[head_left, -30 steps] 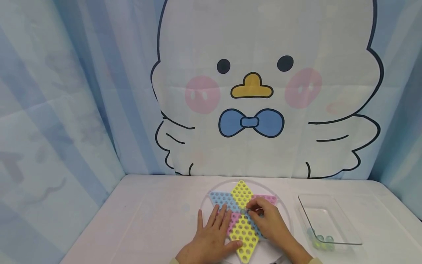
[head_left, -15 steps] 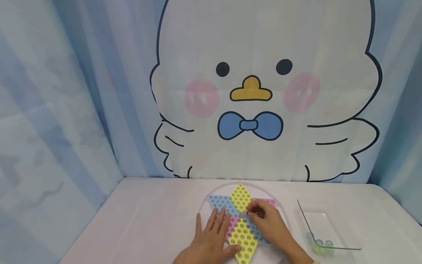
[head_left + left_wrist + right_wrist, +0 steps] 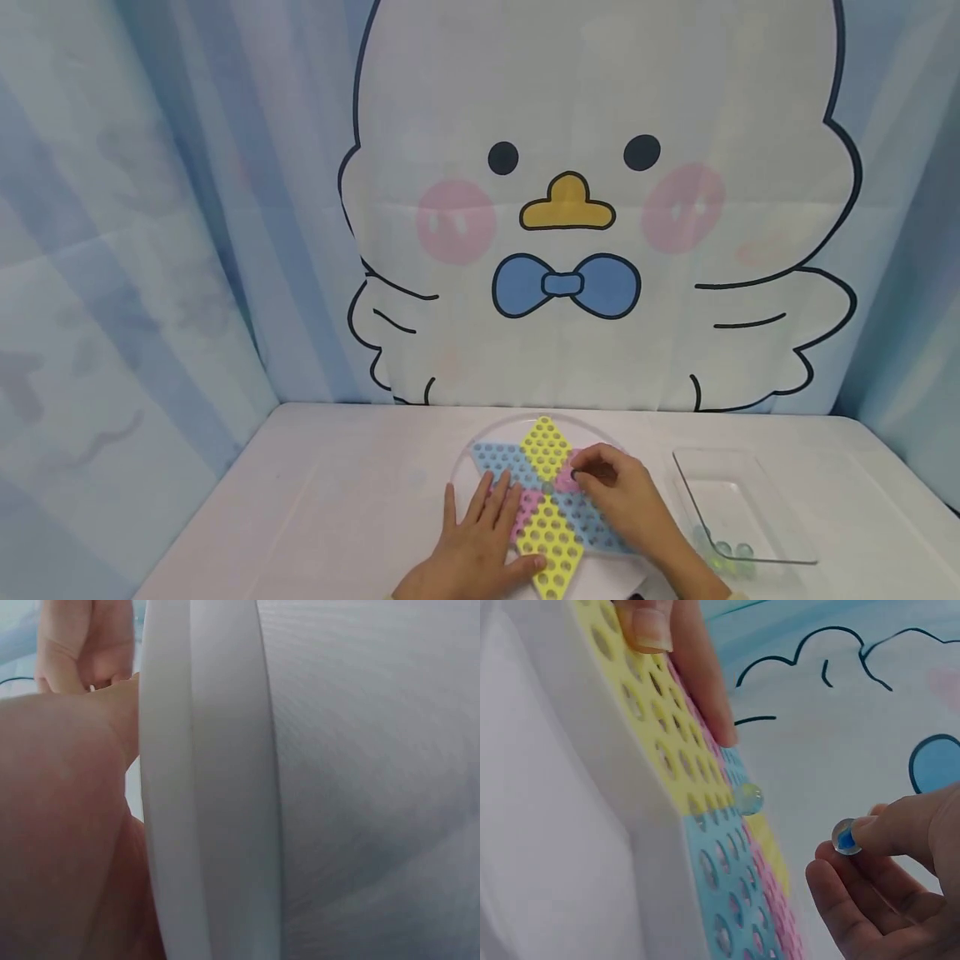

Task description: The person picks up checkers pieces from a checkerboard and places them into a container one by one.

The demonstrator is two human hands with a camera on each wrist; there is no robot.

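A star-shaped peg board [image 3: 551, 533] with yellow, blue and pink points lies on a round clear plate [image 3: 480, 442] on the white table. My left hand [image 3: 483, 517] rests flat on the board's left side, fingers straight; its fingers [image 3: 697, 667] show in the right wrist view. My right hand [image 3: 592, 475] hovers over the pink right point and pinches a clear marble with a blue core [image 3: 845, 837] between thumb and fingertips. One clear marble [image 3: 748, 799] sits in a hole near the board's [image 3: 705, 855] middle. The left wrist view shows only my palm [image 3: 60, 825] and the white rim [image 3: 210, 787].
A clear glass tray [image 3: 750, 500] stands to the right of the board, with a few greenish marbles [image 3: 723, 554] in its near corner. A cartoon-chick curtain [image 3: 570, 208] closes off the table's back and sides.
My right hand's fingertips have shifted a little to the right, from the board's middle toward the pink point. The left hand has stayed flat on the board.
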